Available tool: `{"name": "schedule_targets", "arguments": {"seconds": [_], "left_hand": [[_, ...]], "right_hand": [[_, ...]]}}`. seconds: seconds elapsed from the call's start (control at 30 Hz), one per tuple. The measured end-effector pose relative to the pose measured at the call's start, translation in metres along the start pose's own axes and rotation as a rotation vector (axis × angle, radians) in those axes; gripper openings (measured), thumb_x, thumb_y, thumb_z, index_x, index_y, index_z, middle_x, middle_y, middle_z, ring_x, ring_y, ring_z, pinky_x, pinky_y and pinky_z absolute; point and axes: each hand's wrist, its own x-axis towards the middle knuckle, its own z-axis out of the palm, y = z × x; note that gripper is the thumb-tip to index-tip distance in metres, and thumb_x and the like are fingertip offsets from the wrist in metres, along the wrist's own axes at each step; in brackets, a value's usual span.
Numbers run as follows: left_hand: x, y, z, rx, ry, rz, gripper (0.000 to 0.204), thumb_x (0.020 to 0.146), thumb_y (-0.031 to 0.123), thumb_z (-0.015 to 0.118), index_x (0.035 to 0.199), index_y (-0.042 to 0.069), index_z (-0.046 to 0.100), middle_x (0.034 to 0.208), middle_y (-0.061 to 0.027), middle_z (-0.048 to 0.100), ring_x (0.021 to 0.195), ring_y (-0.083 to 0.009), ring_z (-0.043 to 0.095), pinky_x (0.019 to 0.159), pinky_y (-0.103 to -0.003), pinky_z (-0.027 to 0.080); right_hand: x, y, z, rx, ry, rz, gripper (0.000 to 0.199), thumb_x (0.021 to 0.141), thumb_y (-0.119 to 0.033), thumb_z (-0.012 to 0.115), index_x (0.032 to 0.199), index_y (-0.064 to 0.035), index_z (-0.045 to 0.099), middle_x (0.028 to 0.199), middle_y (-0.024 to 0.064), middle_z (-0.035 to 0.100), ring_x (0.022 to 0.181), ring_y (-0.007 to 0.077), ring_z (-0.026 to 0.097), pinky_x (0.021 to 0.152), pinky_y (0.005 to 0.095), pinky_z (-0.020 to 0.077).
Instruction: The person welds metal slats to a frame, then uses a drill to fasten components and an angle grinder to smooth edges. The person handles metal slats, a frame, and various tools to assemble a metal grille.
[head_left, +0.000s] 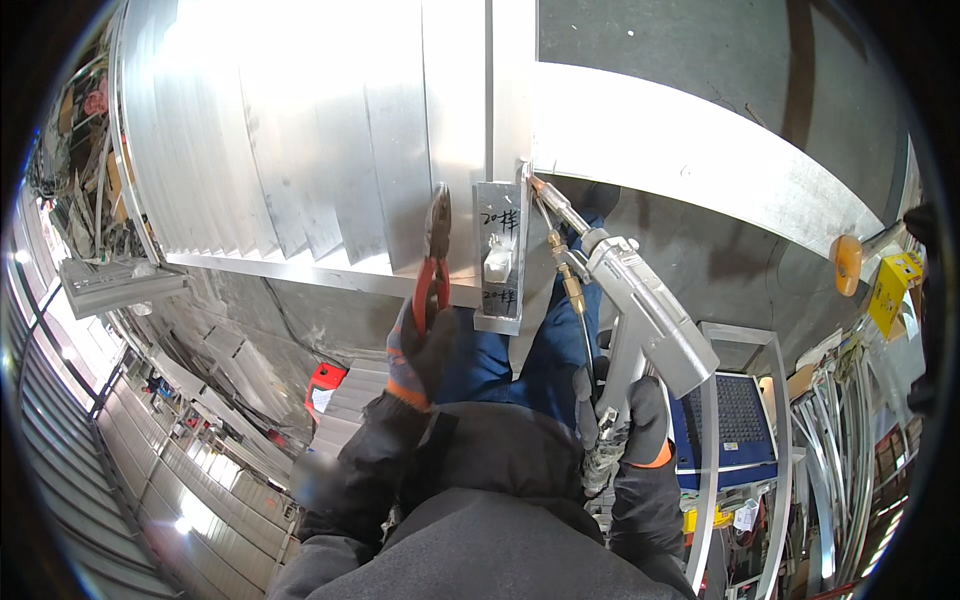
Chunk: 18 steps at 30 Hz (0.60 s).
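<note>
A smooth, reflective slatted metal panel extends above the grey floor of a cluttered workshop. The gloved left hand grips red-handled pliers over the panel's near edge; the gloved right hand grasps a silver pistol-shaped tool with brass fittings.

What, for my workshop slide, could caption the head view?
Left hand with pliers, right hand with welding gun, its tip near a metal frame.

metal fabrication workshop, by the look. torch-like gun, red-handled pliers and slatted silver metal panel in front; long metal strips stacked at right. corrugated cladding and ceiling lights at left.
</note>
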Motion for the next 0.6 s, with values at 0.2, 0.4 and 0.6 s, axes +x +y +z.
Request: {"name": "schedule_targets", "arguments": {"seconds": [0.2,0.4,0.6], "left_hand": [[0.044,-0.009,0.066,0.135,0.164,0.342,0.047,0.088,0.011,0.074,0.128,0.002,0.052,0.089,-0.0038,0.062,0.070,-0.0094,0.058,0.060,-0.026,0.050],[0.046,-0.019,0.069,0.327,0.269,0.419,0.056,0.092,0.010,0.070,0.140,-0.002,0.046,0.112,-0.0112,0.064,0.090,-0.0180,0.067,0.073,-0.031,0.056],[0.048,-0.033,0.026,0.230,0.472,0.473,0.054,0.089,0.014,0.068,0.138,0.000,0.052,0.100,-0.0078,0.067,0.073,-0.0110,0.060,0.060,-0.027,0.050]], "right_hand": [[0.002,0.007,0.001,-0.017,-0.023,-0.010,0.086,0.085,-0.064,0.072,0.144,-0.0078,0.046,0.093,0.0181,0.064,0.052,0.0206,0.061,0.045,0.0309,0.0493],[0.002,0.019,-0.002,-0.025,-0.043,-0.005,0.082,0.089,-0.062,0.069,0.145,-0.0075,0.045,0.102,0.0192,0.063,0.056,0.0235,0.062,0.047,0.0317,0.0506],[0.004,0.026,-0.003,0.062,-0.060,0.017,0.062,0.096,-0.050,0.061,0.134,-0.0034,0.045,0.101,0.0169,0.060,0.061,0.0227,0.064,0.048,0.0319,0.0505]]}}
